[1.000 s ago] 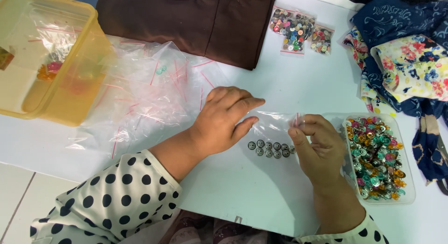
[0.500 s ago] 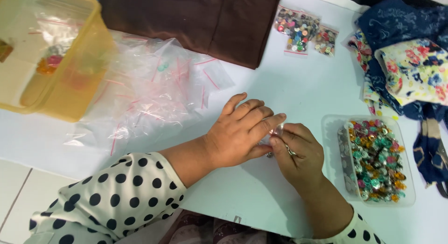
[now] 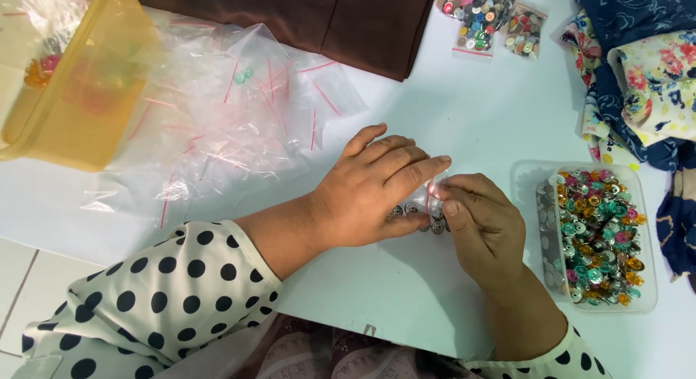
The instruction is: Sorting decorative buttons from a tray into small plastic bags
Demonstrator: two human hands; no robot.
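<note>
On a white table (image 3: 464, 125), my left hand (image 3: 373, 187) lies flat over a small clear zip bag (image 3: 435, 187) with several silver buttons (image 3: 413, 211) inside. My right hand (image 3: 482, 223) pinches the bag's red-striped top edge between thumb and fingers, touching my left fingertips. Most of the bag is hidden under both hands. Just right of my right hand stands a clear plastic tub (image 3: 645, 292) full of coloured metallic buttons (image 3: 598, 234).
A heap of empty clear zip bags (image 3: 217, 125) lies at the left, beside a yellow plastic bin (image 3: 80, 96). Brown cloth (image 3: 319, 20) lies at the back. Filled bags of coloured buttons (image 3: 482, 17) sit at the top. Patterned fabrics (image 3: 645, 67) are piled at the right.
The camera has drifted. My hands have closed together over the bag; the row of silver buttons that showed between them is now mostly covered.
</note>
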